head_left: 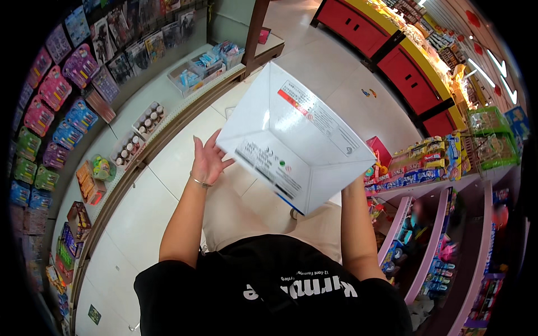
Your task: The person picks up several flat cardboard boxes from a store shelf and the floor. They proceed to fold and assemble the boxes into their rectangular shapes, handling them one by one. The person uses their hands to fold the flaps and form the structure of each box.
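Note:
A large white cardboard box hangs in the air before me, tilted, one broad face turned up. That face carries printed text, a red strip and a small green mark; a blue edge shows at its near corner. Behind the box's right corner goes my right hand, which bears it; its fingers are hidden. My left hand is open beside the box's left edge, palm partly up and fingers spread, with a bracelet at the wrist. Whether its fingertips touch the box I cannot tell.
On the left a curved shelf holds trays of small goods below hanging blister packs. Red cabinets with yellow tops stand far right. Nearer on the right, purple shelves hold toys and packets. Pale floor tiles lie below.

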### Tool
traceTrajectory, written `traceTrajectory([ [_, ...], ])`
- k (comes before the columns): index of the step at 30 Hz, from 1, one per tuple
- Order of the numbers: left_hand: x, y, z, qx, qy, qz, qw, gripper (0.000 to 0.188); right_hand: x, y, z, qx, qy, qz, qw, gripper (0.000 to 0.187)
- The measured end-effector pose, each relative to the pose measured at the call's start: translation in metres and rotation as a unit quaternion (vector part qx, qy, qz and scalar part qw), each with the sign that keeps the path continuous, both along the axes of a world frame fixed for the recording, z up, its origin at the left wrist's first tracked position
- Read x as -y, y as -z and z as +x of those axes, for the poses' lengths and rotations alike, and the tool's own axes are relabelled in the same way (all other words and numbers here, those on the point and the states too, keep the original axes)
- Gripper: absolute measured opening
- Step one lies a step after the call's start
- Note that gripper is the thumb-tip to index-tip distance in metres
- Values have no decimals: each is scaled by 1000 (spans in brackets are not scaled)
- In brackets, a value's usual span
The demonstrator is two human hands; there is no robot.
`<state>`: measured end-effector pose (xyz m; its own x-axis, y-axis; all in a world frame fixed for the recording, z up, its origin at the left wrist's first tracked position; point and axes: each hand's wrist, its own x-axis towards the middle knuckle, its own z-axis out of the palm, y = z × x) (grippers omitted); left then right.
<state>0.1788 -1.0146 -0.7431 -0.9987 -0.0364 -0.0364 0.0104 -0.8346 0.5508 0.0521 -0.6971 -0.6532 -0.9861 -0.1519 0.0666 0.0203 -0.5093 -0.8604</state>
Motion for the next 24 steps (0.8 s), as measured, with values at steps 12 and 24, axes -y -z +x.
traceTrajectory([
  [12,-138,-100,7,-16,-71,-43,996,55,-33,3,41,59,105,-44,992,48],
  [24,-128,-122,25,-55,-26,-243,968,63,-8,-43,80,-320,112,619,709,98],
])
